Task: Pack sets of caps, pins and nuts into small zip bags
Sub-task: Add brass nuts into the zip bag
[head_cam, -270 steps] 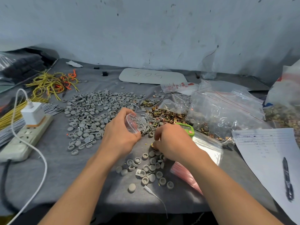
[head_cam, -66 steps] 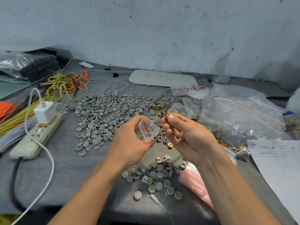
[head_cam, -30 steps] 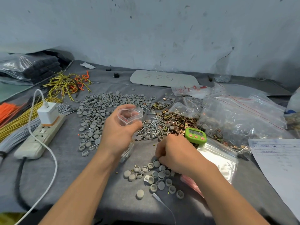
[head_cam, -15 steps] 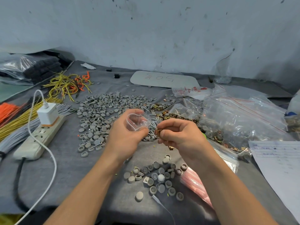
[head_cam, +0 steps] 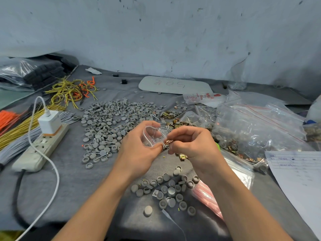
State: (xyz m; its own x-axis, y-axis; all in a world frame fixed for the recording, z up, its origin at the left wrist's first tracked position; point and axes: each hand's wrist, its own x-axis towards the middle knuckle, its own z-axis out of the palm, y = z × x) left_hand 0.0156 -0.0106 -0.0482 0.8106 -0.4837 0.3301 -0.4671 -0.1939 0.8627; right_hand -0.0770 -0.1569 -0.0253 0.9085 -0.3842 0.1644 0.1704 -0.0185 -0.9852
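Holding a small zip bag [head_cam: 152, 136] open by its rim in the left hand [head_cam: 137, 153], just above the surface [head_cam: 78, 180], mid-view. Pinching brass nuts [head_cam: 168, 141] in the curled fingertips of the right hand [head_cam: 194, 145], at 3 o'clock of the bag's mouth. Probably thin, limp, slick film: best gripped at the stiffer zip rim. Nuts likely light, hard, easily dropped. Cannot tell how many are pinched, nor what lies inside the bag, given glare and fingers. Loose caps [head_cam: 112, 119] heaped at 10 o'clock, more at 6 o'clock.
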